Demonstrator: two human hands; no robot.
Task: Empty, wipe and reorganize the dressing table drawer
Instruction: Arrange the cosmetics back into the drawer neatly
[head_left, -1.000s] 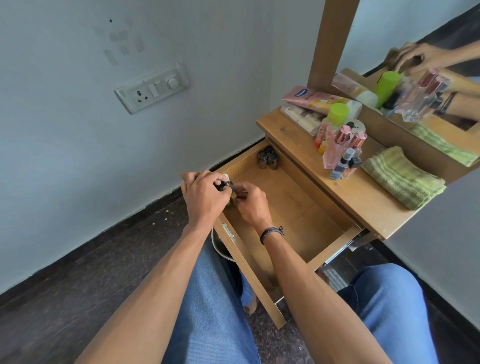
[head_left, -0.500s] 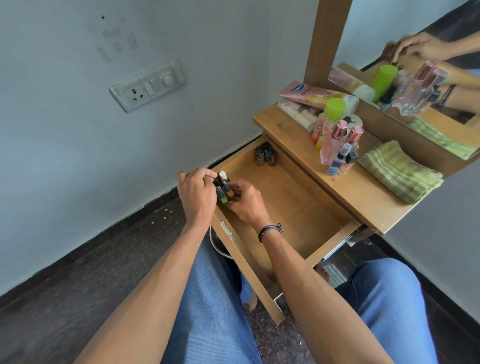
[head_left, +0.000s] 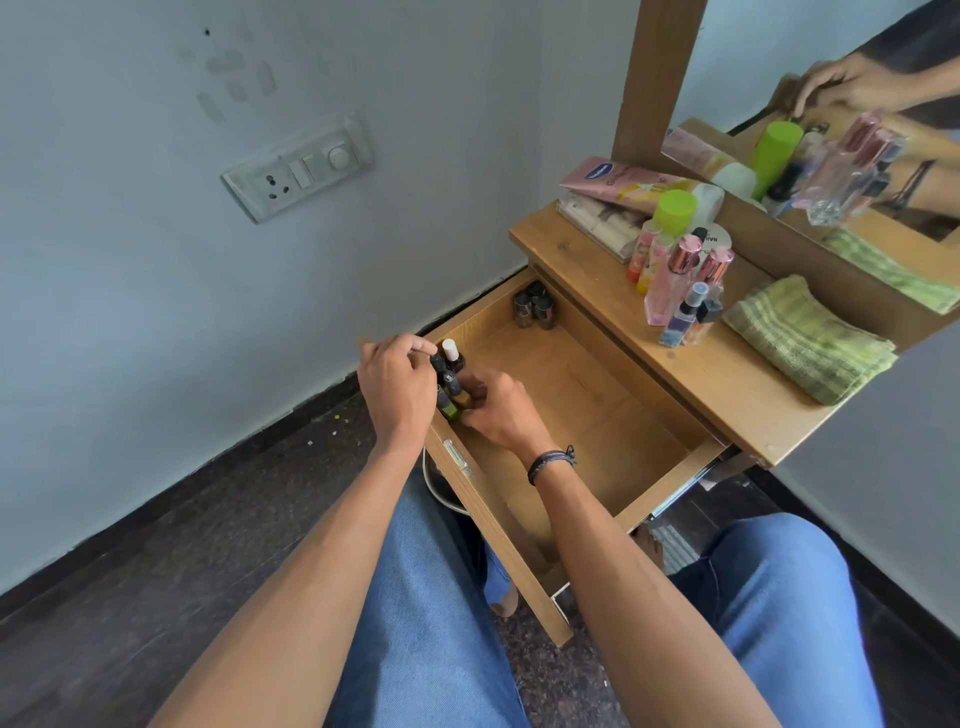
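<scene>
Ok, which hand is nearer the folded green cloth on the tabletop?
Right. The right hand, inside the drawer, grips the small bottles on the side facing the green cloth; the left hand grips them from the far side.

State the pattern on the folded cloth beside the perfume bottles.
Green-and-cream checks on the cloth; head view.

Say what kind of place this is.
Probably a bedroom or dressing corner in a home: a dressing table with a mirror, perfume bottles and a lotion tube on top, and an open drawer where the left hand and right hand hold small bottles.
</scene>
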